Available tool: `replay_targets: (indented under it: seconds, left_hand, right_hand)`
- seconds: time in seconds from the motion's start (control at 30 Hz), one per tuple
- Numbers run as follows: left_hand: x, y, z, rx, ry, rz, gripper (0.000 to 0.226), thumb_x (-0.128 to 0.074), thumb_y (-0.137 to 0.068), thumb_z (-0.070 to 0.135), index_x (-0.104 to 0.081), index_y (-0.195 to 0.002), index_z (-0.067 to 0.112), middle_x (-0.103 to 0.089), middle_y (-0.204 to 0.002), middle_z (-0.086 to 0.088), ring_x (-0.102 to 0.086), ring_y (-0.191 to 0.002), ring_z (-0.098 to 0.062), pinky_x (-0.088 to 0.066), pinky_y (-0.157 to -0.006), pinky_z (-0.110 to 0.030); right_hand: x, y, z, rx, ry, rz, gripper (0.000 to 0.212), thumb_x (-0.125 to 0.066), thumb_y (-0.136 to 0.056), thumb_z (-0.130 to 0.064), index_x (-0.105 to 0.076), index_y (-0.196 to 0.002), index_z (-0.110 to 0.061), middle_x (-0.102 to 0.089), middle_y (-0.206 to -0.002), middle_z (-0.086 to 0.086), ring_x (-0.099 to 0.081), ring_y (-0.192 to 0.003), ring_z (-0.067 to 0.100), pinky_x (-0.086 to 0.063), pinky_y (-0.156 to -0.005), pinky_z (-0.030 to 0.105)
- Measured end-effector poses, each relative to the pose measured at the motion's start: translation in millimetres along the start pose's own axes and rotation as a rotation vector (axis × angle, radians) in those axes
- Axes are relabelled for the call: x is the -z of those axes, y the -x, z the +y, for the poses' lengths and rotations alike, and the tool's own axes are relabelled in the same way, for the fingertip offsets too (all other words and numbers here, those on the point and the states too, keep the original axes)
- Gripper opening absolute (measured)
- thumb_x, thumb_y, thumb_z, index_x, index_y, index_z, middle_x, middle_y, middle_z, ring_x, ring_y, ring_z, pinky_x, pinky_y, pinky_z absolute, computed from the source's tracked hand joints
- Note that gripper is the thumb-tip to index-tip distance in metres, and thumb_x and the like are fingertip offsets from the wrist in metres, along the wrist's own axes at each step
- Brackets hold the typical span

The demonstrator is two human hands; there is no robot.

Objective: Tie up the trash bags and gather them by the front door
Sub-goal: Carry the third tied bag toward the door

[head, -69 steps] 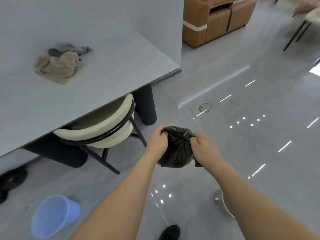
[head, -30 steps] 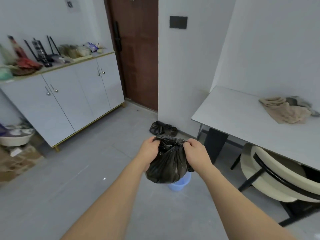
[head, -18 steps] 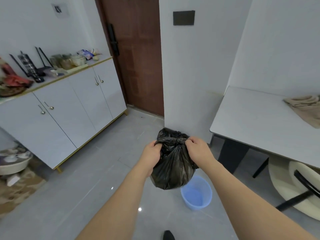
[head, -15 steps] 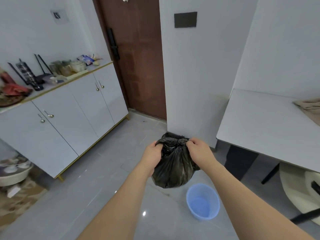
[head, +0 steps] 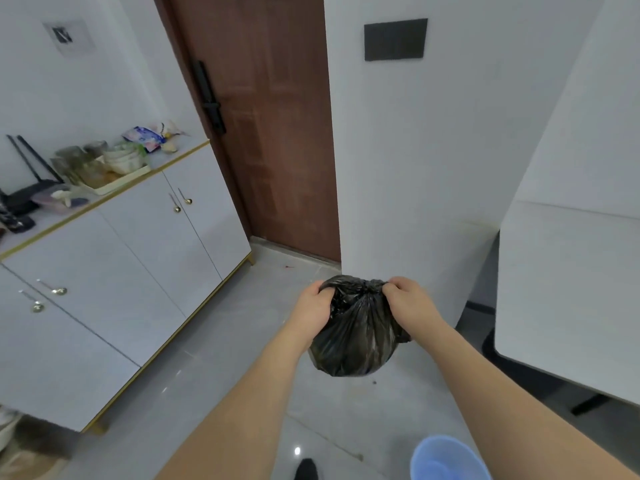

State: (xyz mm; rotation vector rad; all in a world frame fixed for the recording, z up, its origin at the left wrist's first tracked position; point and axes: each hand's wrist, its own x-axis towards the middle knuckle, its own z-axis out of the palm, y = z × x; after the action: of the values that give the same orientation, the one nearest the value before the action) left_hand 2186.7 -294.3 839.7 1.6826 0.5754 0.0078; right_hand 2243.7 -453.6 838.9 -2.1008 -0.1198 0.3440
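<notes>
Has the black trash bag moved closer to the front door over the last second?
Yes. The black trash bag, gripped by the left hand and right hand, is now nearer the brown door.

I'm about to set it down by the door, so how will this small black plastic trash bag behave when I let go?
The small black plastic trash bag will probably slump, since its film is creased and floppy. It bulges roundly and hangs off the floor, so it seems light.

A blue bucket (head: 446,460) (cut off) sits near a white cabinet (head: 114,271).
</notes>
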Motion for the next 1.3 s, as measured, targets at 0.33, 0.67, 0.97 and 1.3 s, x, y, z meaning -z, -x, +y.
replay_targets:
  seconds: [0.33, 0.67, 0.97, 1.3]
  left_hand:
    - [24.9, -195.1, 31.0, -0.008, -0.12, -0.34, 0.021, -0.048, -0.097, 0.014, -0.067, -0.107, 0.017, -0.07, -0.102, -0.001, -0.064, -0.096, -0.017, -0.047, -0.082, -0.027]
    - [-76.2, -333.5, -2.5, 0.187, -0.196, -0.462, 0.034, -0.038, -0.098, 0.034, -0.057, -0.126, 0.029, -0.062, -0.122, 0.006, -0.057, -0.113, -0.017, -0.045, -0.103, -0.043]
    - [-203.4, -485.0, -185.8, 0.338, -0.227, -0.575, 0.03, -0.041, -0.102, 0.03, -0.061, -0.124, 0.026, -0.065, -0.119, 0.005, -0.059, -0.11, -0.014, -0.048, -0.099, -0.036]
    - [-382.0, -667.2, -507.6, 0.26, -0.183, -0.667, 0.028, -0.04, -0.101, 0.025, -0.065, -0.115, 0.021, -0.068, -0.113, 0.0, -0.062, -0.108, -0.018, -0.046, -0.103, -0.041]
  right_hand:
    - [-27.0, -148.0, -31.0, -0.123, -0.051, 0.232, 0.025, -0.042, -0.092, -0.019, -0.043, -0.068, -0.012, -0.044, -0.064, 0.004, -0.042, -0.063, 0.02, -0.03, -0.058, 0.033]
    - [-10.0, -263.6, 47.0, -0.36, -0.077, 0.277, 0.029, -0.044, -0.093, -0.022, -0.058, -0.087, 0.003, -0.056, -0.073, 0.008, -0.047, -0.063, 0.018, -0.033, -0.055, 0.031]
    - [-76.5, -383.9, 257.0, -0.635, -0.175, 0.427, 0.024, -0.045, -0.09, -0.019, -0.057, -0.083, 0.001, -0.054, -0.07, 0.006, -0.046, -0.06, 0.018, -0.036, -0.055, 0.029]
    - [-207.0, -535.1, 610.2, -0.735, -0.224, 0.685, 0.021, -0.047, -0.091, -0.023, -0.058, -0.076, -0.015, -0.059, -0.076, 0.007, -0.057, -0.077, 0.026, -0.047, -0.073, 0.039]
